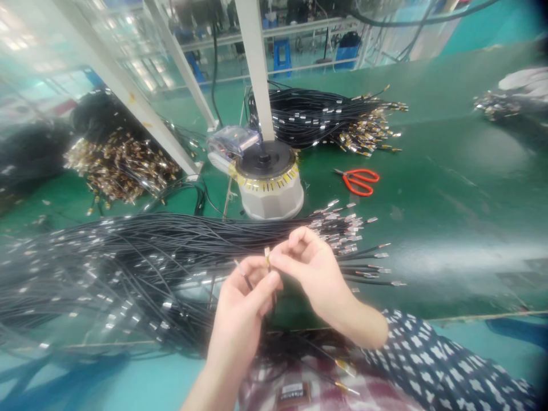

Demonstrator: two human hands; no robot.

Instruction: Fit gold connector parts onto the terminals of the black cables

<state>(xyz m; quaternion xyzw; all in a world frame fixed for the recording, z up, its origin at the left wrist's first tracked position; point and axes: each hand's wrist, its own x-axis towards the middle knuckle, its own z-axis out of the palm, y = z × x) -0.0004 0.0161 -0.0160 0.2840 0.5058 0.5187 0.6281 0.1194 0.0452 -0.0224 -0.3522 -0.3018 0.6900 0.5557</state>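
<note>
My left hand is closed on a black cable, whose metal-tipped end points up with a strip of yellow tape around it. A second cable end sticks up between the fingers of the same hand. With thumb and forefinger, my right hand pinches the yellow tape at the cable's end. Just beyond both hands lies a long bundle of black cables, its bare silvery ends fanned out on the right. Behind it stands a round tape dispenser with short yellow strips around its rim.
Red-handled scissors lie on the green table, right of the dispenser. Further cable bundles rest at the back and on the left. White posts rise behind the dispenser. Taped cable ends lie across my lap.
</note>
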